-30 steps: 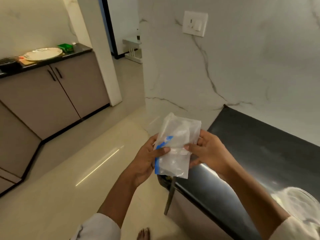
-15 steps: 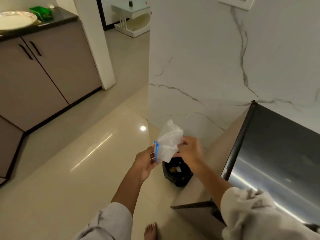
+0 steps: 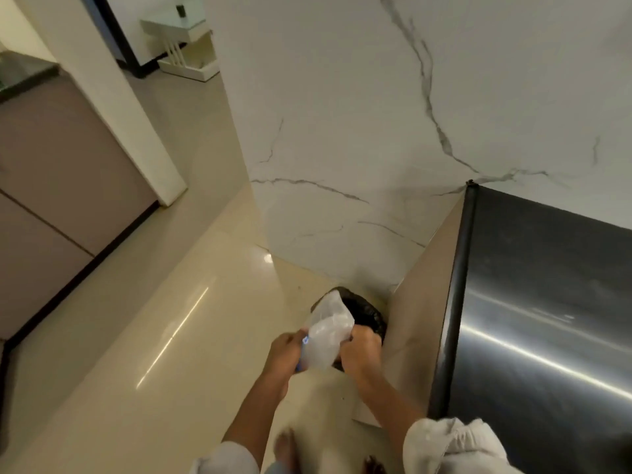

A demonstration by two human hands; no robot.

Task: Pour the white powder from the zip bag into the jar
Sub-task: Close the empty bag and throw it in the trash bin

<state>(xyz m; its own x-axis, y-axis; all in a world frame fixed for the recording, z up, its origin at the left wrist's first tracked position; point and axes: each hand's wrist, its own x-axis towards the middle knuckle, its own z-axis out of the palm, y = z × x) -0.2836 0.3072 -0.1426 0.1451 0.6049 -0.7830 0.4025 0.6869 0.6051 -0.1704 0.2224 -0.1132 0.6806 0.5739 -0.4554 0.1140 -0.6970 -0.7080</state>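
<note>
Glossy cream floor tiles (image 3: pixel 143 336) are throwing back streaks of light; a white marble-look wall (image 3: pixel 359 131) with grey veins is standing ahead, a dark polished counter (image 3: pixel 547 319) with a rounded black edge is running along the right, matte taupe cabinet doors (image 3: pixel 51 172) on the left. A black bin (image 3: pixel 367 311) lined with a crinkled dark bag is sitting on the floor at the foot of the wall, beside the counter's end panel. Both forearms are reaching down and forward, white sleeves bunched near the elbows. The zip bag (image 3: pixel 326 331), thin crumpled clear plastic with a blue zip strip, is hanging over the bin. The left hand (image 3: pixel 285 350) is pinching the blue strip side; the right hand (image 3: pixel 360 347) is clenching the opposite edge, knuckles up. Jar not visible. Bare toes are blurring at the bottom edge.
</note>
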